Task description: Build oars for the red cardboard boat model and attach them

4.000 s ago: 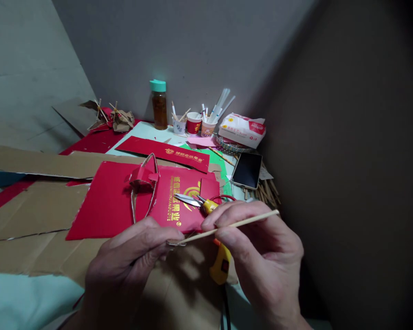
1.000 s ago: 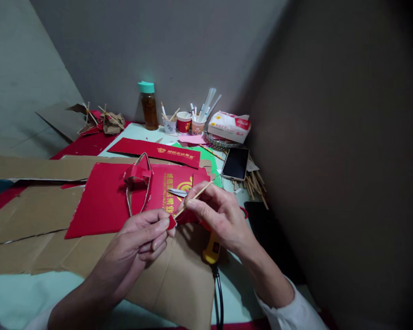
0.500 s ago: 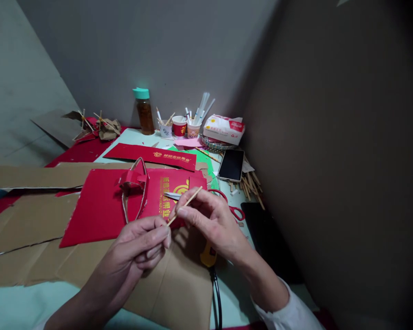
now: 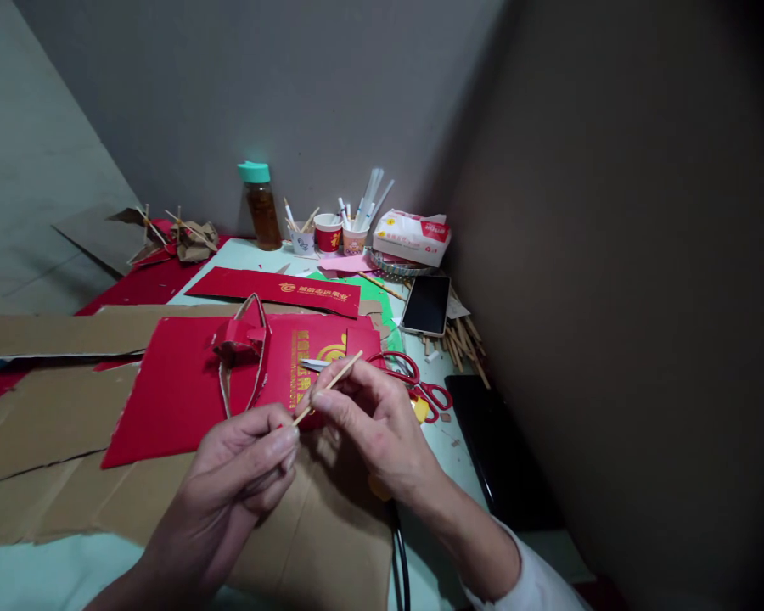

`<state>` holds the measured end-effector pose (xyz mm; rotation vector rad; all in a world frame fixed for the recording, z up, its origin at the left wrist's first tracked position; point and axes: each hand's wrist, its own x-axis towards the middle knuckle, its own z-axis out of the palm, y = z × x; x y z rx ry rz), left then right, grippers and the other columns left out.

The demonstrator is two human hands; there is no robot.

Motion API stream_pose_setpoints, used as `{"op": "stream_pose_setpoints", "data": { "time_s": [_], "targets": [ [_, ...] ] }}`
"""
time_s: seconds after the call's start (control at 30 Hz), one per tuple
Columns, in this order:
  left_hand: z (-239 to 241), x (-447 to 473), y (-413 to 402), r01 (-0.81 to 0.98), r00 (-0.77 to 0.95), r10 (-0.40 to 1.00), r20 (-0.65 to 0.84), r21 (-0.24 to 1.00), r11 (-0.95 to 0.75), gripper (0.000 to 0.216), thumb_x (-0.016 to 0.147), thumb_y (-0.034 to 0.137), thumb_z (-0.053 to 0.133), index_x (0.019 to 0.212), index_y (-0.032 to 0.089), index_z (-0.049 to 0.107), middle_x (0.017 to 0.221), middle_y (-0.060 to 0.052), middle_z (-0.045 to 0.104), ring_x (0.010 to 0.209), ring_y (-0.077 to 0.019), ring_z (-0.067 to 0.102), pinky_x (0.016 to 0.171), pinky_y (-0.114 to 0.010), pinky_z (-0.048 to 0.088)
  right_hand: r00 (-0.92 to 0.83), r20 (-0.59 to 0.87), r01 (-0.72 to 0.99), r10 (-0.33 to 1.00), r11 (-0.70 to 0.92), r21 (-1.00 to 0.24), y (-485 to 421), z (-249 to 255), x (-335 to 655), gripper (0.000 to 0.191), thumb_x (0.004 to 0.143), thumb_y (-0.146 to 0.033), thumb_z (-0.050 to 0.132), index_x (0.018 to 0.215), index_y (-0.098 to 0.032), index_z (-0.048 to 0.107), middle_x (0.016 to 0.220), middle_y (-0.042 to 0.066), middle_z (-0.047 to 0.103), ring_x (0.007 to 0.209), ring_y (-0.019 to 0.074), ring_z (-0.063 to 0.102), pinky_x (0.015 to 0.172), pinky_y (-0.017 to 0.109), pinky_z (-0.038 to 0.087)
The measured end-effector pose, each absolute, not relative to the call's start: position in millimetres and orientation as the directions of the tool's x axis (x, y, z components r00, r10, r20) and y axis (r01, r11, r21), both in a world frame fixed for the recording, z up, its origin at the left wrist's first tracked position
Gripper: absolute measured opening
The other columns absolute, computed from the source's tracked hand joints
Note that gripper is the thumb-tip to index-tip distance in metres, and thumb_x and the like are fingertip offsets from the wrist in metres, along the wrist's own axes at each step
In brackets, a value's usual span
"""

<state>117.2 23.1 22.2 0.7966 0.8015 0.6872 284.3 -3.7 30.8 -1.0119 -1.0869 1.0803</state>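
My right hand (image 4: 370, 423) pinches a thin wooden stick (image 4: 331, 386) that slants up to the right. The stick's lower end meets the fingertips of my left hand (image 4: 245, 458), whose fingers are pinched round a small red piece that is almost hidden. Both hands hover over brown cardboard (image 4: 318, 535) near the front edge. Just behind them lies a red printed card sheet (image 4: 184, 382) with a small folded red card shape (image 4: 238, 339) on it.
Red-handled scissors (image 4: 420, 386) lie right of my hands, a black cable (image 4: 398, 560) runs toward me. A phone (image 4: 426, 305), loose sticks (image 4: 464, 344), a tissue pack (image 4: 411, 236), cups of sticks (image 4: 331, 231) and a brown bottle (image 4: 259, 208) stand farther back. A dark panel fills the right.
The stick has turned from nearly flat to steeply slanted and my hands have moved away from me, over the cardboard. The red piece at its tip is now almost covered by my left fingers.
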Motion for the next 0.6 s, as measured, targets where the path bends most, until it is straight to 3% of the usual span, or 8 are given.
{"op": "stream_pose_setpoints", "data": {
  "time_s": [0.13, 0.27, 0.43, 0.6],
  "targets": [
    [25, 124, 20, -0.276, 0.601, 0.74, -0.302, 0.791, 0.546, 0.035, 0.082, 0.048, 0.08, 0.072, 0.016, 0.071, 0.052, 0.009, 0.029, 0.046, -0.0052, 0.013, 0.042, -0.02, 0.017, 0.158, 0.162, -0.235, 0.974, 0.196, -0.952, -1, 32, 287, 0.023, 0.085, -0.039, 0.077, 0.08, -0.02, 0.064, 0.072, -0.003, 0.062, 0.06, 0.01, 0.05, 0.056, 0.022, 0.042],
    [29, 124, 21, -0.31, 0.628, 0.727, -0.279, 0.766, 0.563, 0.045, 0.086, 0.058, 0.071, 0.081, 0.013, 0.075, 0.052, 0.008, 0.031, 0.048, -0.0063, 0.012, 0.043, -0.02, 0.017, 0.223, 0.168, -0.287, 0.96, 0.229, -0.93, 0, 33, 292, 0.025, 0.084, -0.036, 0.081, 0.078, -0.018, 0.065, 0.067, -0.005, 0.057, 0.057, 0.0085, 0.046, 0.056, 0.022, 0.039],
    [31, 120, 28, -0.367, 0.438, 0.865, -0.245, 0.829, 0.421, 0.034, 0.085, 0.049, 0.076, 0.08, 0.015, 0.074, 0.054, 0.008, 0.03, 0.049, -0.0067, 0.012, 0.041, -0.018, 0.017, 0.259, 0.186, -0.338, 0.948, 0.269, -0.902, 2, 29, 297, 0.021, 0.088, -0.032, 0.078, 0.079, -0.018, 0.064, 0.066, -0.006, 0.054, 0.059, 0.0086, 0.044, 0.057, 0.022, 0.037],
    [35, 121, 34, -0.441, 0.17, 0.967, -0.189, 0.863, 0.246, 0.012, 0.076, 0.022, 0.079, 0.073, 0.015, 0.071, 0.05, 0.008, 0.032, 0.045, -0.0058, 0.018, 0.037, -0.015, 0.023, 0.245, 0.187, -0.34, 0.951, 0.265, -0.902, 0, 24, 301, 0.026, 0.09, -0.037, 0.076, 0.078, -0.02, 0.06, 0.064, -0.006, 0.05, 0.059, 0.0104, 0.042, 0.055, 0.024, 0.036]
  ]
}}
